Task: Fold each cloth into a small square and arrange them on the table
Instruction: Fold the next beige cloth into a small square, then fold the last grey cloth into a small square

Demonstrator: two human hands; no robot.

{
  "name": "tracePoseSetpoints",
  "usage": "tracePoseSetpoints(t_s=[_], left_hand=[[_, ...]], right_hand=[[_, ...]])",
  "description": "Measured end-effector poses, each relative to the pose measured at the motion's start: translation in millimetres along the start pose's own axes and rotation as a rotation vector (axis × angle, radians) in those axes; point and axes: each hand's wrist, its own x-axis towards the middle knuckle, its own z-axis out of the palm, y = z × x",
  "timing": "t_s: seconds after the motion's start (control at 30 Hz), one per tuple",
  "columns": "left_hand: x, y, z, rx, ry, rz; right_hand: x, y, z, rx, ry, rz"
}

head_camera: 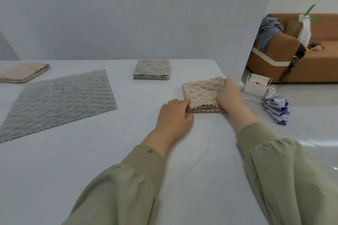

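1. Holding near-left corner of beige cloth (201, 92) w/ L hand (173, 113): fingers curled vs. its left edge, thumb at near edge, palm down on table (109, 160).
2. Gripping right side of same cloth w/ R hand (228, 95): fingers curled over top layer, bunching it. Far-right corner rumpled and lifted.
3. Both wrists in olive sleeves (265, 151), reaching in from 6 o'clock.
4. Beige cloth lying flat on table, approx. 1 o'clock from body, close to right table edge. Already folded small, roughly square, so no clear long axis. Stacked wavy layer edges facing 6 o'clock, left side turned slightly off square to table edge.
5. Nothing betw. hands and cloth. Bare table surface at 6 o'clock of it.
6. At 11 o'clock of hands, apart: folded grey cloth (151, 69), neat square, layer edges facing 6 o'clock.
7. At 9 o'clock, well apart: open grey cloth (58, 100), spread flat, unfolded, skewed a little to table edge.
8. Beyond that, approx. 10 o'clock, at frame edge: second folded beige cloth (23, 72), partly cut off.
9. Off table at 3 o'clock, on floor: collapsed umbrella (276, 107), silver w/ blue trim, and white box (256, 86).
10. Farther at 2 o'clock: tan sofa (314, 64) w/ blue garment (268, 29) over its arm.
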Motion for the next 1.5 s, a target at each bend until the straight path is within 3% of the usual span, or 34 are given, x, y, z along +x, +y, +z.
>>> tracePoseSetpoints(t_s=[0.1, 0.17, 0.33, 0.53, 0.77, 1.03, 1.33, 1.5], left_hand=[[0.1, -5.4, 0.8, -0.002, 0.036, 0.021], [0.1, -9.6, 1.4, -0.014, 0.076, 0.037], [-3.5, -15.8, 1.2, 0.046, 0.094, 0.027], [-13.6, -26.9, -9.1, 0.039, 0.065, 0.017], [-32.2, -60.2, -36.0, 0.030, 0.117, -0.074], [-63.3, -116.0, -76.0, 0.049, 0.106, -0.119], [-85.6, -210.9, -120.7, 0.148, 0.166, -0.297], [-94.5, -248.6, -140.3, 0.120, 0.116, -0.265]], right_hand=[[-4.6, -6.8, 1.3, -0.328, 0.113, -0.086], [-11.5, -17.4, 7.4, -0.420, 0.124, -0.192], [-26.6, -17.9, 31.4, -0.536, -0.187, -0.277], [-42.3, -23.4, 30.1, -0.436, -0.059, -0.318], [-78.8, -60.9, 52.4, -0.391, -0.015, -0.534], [-104.4, -103.0, 88.5, -0.284, -0.114, -0.623], [-129.9, -167.7, 147.0, -0.162, -0.267, -0.643], [-137.4, -197.6, 171.0, -0.074, -0.253, -0.660]])
